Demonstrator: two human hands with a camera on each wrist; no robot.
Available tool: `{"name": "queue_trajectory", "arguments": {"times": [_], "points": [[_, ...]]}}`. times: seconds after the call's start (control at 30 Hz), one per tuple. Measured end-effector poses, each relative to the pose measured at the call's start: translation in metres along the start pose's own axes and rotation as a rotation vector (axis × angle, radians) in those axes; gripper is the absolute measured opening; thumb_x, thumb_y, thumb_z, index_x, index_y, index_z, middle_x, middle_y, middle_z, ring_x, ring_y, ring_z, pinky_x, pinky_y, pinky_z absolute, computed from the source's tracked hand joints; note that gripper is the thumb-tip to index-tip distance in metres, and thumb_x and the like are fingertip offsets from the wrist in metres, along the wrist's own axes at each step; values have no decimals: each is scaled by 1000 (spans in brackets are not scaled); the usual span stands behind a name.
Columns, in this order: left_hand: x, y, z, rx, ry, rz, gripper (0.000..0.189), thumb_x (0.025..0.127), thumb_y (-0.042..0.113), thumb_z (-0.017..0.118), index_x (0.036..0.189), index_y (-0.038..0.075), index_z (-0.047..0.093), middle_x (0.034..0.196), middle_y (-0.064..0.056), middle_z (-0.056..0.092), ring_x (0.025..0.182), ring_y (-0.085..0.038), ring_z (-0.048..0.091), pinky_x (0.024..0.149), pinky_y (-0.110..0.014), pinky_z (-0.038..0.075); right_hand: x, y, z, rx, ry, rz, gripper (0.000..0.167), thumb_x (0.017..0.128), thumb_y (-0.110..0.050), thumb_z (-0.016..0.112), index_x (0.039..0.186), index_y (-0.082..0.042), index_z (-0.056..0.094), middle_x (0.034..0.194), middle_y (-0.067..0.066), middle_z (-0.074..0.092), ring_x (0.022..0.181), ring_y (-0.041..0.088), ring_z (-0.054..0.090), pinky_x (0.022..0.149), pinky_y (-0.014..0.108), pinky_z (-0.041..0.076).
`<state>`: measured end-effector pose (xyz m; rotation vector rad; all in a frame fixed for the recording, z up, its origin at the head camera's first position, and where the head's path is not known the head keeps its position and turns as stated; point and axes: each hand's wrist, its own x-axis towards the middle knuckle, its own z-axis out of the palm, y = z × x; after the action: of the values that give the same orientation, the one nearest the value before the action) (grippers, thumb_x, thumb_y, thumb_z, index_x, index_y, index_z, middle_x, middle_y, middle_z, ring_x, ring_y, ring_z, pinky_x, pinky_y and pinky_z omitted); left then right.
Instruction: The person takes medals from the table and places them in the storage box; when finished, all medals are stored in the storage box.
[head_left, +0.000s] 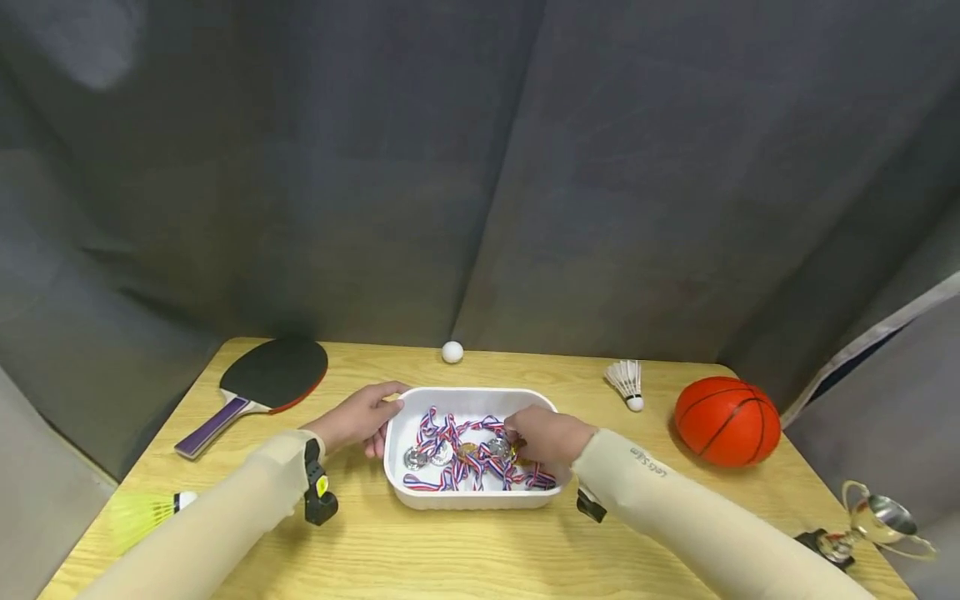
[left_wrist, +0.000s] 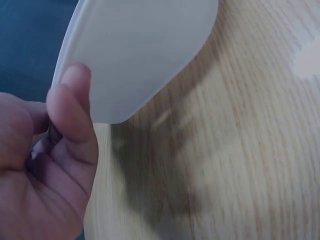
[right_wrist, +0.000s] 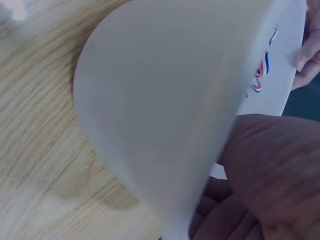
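A white plastic tray (head_left: 472, 500) sits mid-table and holds several medals on red, white and blue ribbons (head_left: 450, 479). My left hand (head_left: 367, 417) grips the tray's left end, thumb at the rim and fingers outside the wall. A silver medal (head_left: 415, 458) lies near that end. My right hand (head_left: 551, 437) reaches over the right rim, fingers bent down among the ribbons. Beside its fingertips are another silver medal (head_left: 498, 447) and a gold medal (head_left: 468, 451). In the right wrist view the tray wall hides the fingertips, so I cannot tell whether they pinch a medal.
Behind the left hand lies a table tennis paddle (head_left: 277, 373); a white ball (head_left: 452, 352) is at the back edge. A white shuttlecock (head_left: 627, 385), a red basketball (head_left: 727, 421) and a tipped trophy cup (head_left: 877, 521) lie right. A yellow shuttlecock (head_left: 146, 512) is front left.
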<state>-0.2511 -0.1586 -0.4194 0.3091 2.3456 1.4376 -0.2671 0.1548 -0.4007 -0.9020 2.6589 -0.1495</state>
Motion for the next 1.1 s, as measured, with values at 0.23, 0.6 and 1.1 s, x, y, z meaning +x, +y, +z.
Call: {"name": "queue_trajectory", "arguments": {"times": [0.23,0.6,1.1], "points": [[-2,1,0,15,11,-5,46,114,16,43,158,5,40,60,-4,57,44,-7,56,43,-20,50,3,-4,2,-40,5,49,15,90,-5,80,95,-6,66,85,4,68,79,15,57,84,38,59],[-4,4,3,16,3,-39,47,114,18,41,160,6,37,59,-2,55,44,-7,54,44,-20,51,1,-8,5,-126,-8,109,11,95,-9,75,96,-6,65,88,5,66,82,17,57,90,42,59],[10,-1,14,30,65,-5,44,114,18,41,157,9,44,57,-3,55,42,-8,54,42,-22,51,-11,-1,6,-163,39,86,12,94,-7,75,93,-7,63,84,5,66,80,18,61,85,43,62]]}}
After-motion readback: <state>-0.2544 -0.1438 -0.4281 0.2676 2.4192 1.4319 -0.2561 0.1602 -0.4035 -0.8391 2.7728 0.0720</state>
